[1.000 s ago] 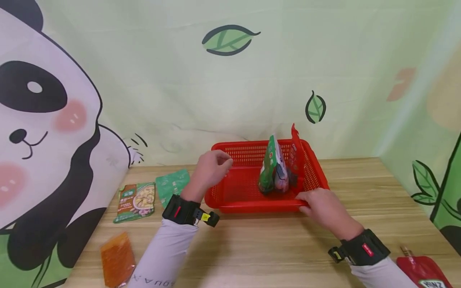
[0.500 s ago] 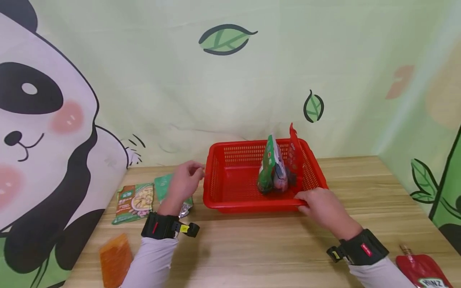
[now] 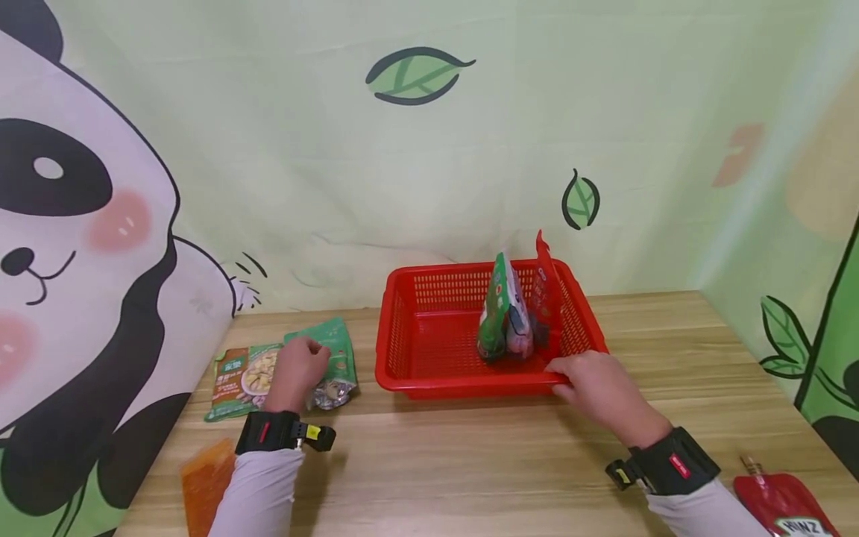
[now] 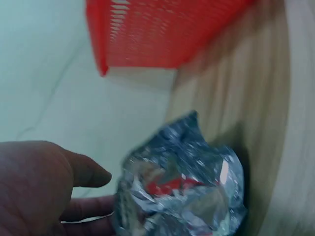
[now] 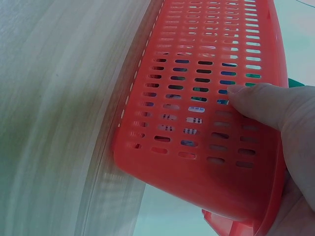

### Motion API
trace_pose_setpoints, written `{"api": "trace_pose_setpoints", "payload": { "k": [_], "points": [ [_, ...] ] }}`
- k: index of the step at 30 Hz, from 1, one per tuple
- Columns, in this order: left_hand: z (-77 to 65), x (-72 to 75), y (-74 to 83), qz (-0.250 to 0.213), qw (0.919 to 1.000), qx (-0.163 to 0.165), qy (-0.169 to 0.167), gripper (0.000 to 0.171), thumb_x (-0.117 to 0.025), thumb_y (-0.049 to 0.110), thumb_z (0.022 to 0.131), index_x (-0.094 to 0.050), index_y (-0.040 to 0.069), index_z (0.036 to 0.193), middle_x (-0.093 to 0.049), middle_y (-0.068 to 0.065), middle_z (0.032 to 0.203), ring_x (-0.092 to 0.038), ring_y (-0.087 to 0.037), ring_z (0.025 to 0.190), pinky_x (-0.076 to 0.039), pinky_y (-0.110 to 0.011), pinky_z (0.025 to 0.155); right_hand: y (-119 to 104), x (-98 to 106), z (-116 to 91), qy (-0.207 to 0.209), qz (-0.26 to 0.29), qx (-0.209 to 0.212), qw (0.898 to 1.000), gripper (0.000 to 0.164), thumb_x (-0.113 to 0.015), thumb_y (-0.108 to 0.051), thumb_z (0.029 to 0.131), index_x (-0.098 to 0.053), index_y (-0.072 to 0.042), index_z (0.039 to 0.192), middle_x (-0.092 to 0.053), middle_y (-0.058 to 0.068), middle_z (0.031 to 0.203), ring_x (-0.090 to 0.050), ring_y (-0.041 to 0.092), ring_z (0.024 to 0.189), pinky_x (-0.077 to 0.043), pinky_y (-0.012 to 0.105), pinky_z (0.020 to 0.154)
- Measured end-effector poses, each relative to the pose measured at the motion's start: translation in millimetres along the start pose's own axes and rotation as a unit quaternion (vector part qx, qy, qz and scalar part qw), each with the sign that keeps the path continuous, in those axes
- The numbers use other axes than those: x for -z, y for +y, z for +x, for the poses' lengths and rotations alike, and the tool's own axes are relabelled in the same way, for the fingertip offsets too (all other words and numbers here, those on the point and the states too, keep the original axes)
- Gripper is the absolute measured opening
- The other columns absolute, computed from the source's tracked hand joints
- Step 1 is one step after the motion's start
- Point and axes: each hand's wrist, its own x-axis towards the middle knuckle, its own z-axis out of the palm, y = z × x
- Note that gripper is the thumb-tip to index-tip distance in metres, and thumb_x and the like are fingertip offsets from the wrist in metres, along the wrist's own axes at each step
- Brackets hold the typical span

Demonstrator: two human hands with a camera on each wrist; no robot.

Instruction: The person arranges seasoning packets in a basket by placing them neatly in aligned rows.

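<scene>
My left hand [image 3: 298, 373] is over a green pouch [image 3: 341, 344] with a crumpled silver foil base, left of the red plastic basket [image 3: 439, 385]. In the left wrist view the thumb is spread from the fingers, and the fingertips are right at the side of the foil base [image 4: 184, 196]. My right hand [image 3: 600, 384] grips the basket's near right corner. Its thumb [image 5: 256, 101] presses on the slotted outer wall, while the other fingers go over the rim, mostly hidden. Inside the basket, a green-and-white bag [image 3: 495, 321] and a red bag [image 3: 546, 302] stand upright towards the right.
A brown-and-green food packet [image 3: 231, 384] lies flat at the left, partly behind the left hand. Nearer me is an orange packet [image 3: 201, 485], overlapped by the sleeve. A red Heinz pouch [image 3: 778, 496] with a spout lies at the front right. A printed cloth backdrop rises behind the table.
My left hand has moved from the basket's left rim leftward and down to the green pouch. My right hand stays on the basket corner. The view has shifted slightly.
</scene>
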Motion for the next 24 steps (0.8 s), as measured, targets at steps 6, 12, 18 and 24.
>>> {"api": "trace_pose_setpoints", "payload": {
  "k": [6,12,18,24],
  "points": [
    [3.0,-1.5,-8.0,0.072,0.9973,0.015,0.005,0.038,-0.052,0.025,0.099,-0.062,-0.007,0.082,-0.060,-0.022,0.083,-0.059,-0.034,0.081,-0.051,-0.049,0.076,-1.3,1.4,-0.5,0.002,0.006,0.005,1.000,0.022,-0.088,-0.015,0.079,-0.078,-0.012,0.098,-0.074,0.000,0.083,-0.063,0.014,0.072,-0.062,0.042,0.076],
    [-1.2,1.3,-5.9,0.119,0.9909,0.040,-0.048,0.055,-0.048,0.035,0.103,-0.065,-0.017,0.103,-0.065,-0.035,0.109,-0.064,-0.039,0.095,-0.053,-0.053,0.088,-0.4,0.9,-0.5,0.002,0.004,-0.003,1.000,0.024,-0.088,-0.014,0.079,-0.079,-0.011,0.100,-0.075,0.001,0.085,-0.064,0.015,0.073,-0.062,0.044,0.078],
    [-4.6,2.6,-9.6,0.133,0.9848,0.070,-0.087,0.075,-0.049,0.056,0.101,-0.064,-0.016,0.111,-0.060,-0.029,0.108,-0.059,-0.035,0.092,-0.051,-0.047,0.083,-1.3,0.2,1.0,0.002,0.005,0.003,1.000,0.022,-0.088,-0.014,0.079,-0.078,-0.013,0.098,-0.074,0.000,0.083,-0.063,0.014,0.072,-0.062,0.042,0.076],
    [1.0,0.3,-8.4,0.103,0.9769,0.144,-0.120,0.118,-0.053,0.070,0.094,-0.007,-0.022,0.151,-0.048,-0.038,0.129,-0.052,-0.042,0.106,-0.050,-0.049,0.095,-2.3,1.7,0.2,-0.003,0.002,-0.001,1.000,0.021,-0.088,-0.014,0.079,-0.078,-0.012,0.098,-0.073,0.000,0.083,-0.062,0.014,0.071,-0.061,0.041,0.075]
  ]
}}
